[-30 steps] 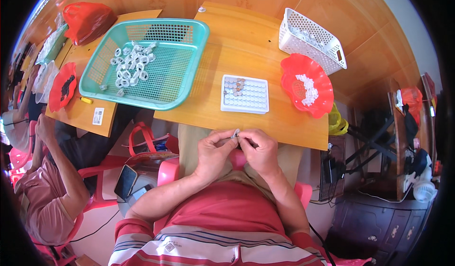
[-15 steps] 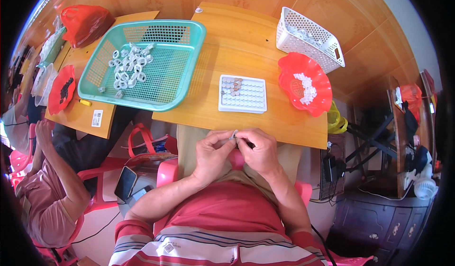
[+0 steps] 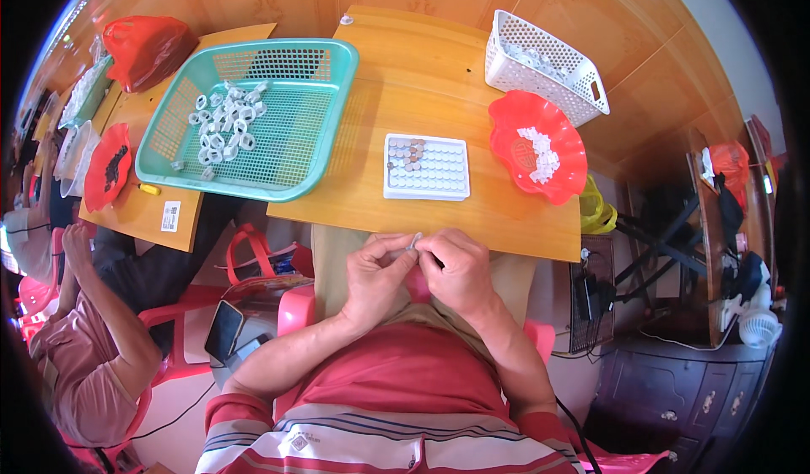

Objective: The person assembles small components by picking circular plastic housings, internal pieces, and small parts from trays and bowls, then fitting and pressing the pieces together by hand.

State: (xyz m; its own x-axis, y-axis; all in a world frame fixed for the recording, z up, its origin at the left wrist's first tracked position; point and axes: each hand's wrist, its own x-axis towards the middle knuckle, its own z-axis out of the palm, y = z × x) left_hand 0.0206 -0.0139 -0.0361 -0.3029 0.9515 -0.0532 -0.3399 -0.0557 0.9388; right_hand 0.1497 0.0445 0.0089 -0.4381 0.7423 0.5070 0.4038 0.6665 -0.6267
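Note:
In front of my lap, just off the near table edge, both hands meet at the fingertips. My left hand (image 3: 376,276) pinches a small pale ring-shaped part (image 3: 414,240), its rim showing above the fingers. My right hand (image 3: 459,270) has its thumb and fingers closed against the part's other side; anything small between those fingertips is hidden. Beyond the hands lies a white tray (image 3: 429,193) with rows of round pale pieces and several brownish discs at its left. Similar pale rings (image 3: 226,119) are heaped in a green mesh basket (image 3: 291,192) to the left.
At the right, a red scalloped dish (image 3: 565,184) holds small white pieces, beside a white perforated basket (image 3: 595,107). Another red dish (image 3: 98,194), a yellow tool (image 3: 149,189) and a red bag (image 3: 148,52) lie left. A seated person (image 3: 101,347) is at far left.
My right fingers have shifted slightly back from the ring-shaped part, and more of its rim shows. The whole view has moved a little; the table's things stay in place.

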